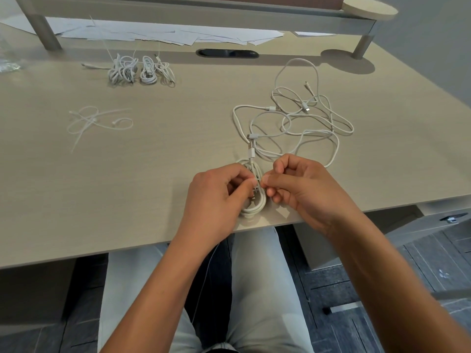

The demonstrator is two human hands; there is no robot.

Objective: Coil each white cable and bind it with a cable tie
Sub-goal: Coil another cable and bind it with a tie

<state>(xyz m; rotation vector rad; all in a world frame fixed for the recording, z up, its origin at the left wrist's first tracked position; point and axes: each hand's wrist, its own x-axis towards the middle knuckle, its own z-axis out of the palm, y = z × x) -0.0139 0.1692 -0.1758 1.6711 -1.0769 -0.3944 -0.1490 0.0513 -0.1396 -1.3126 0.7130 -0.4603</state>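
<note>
A coiled white cable [254, 207] lies at the table's near edge between my hands. My left hand [216, 197] grips the coil's left side, thumb and forefinger pinching at its middle. My right hand [298, 184] pinches at the same spot from the right, where a thin cable tie seems to cross the coil; the tie is mostly hidden. Loose white cables [300, 118] sprawl tangled just beyond. Several bound coils [141, 71] sit at the far left. Spare cable ties [96, 121] lie scattered at mid left.
A monitor shelf [178, 11] on round legs [46, 34] spans the back, with sheets of paper [165, 34] under it. A dark cable slot [228, 53] sits behind the centre. The table edge [127, 248] runs just under my wrists.
</note>
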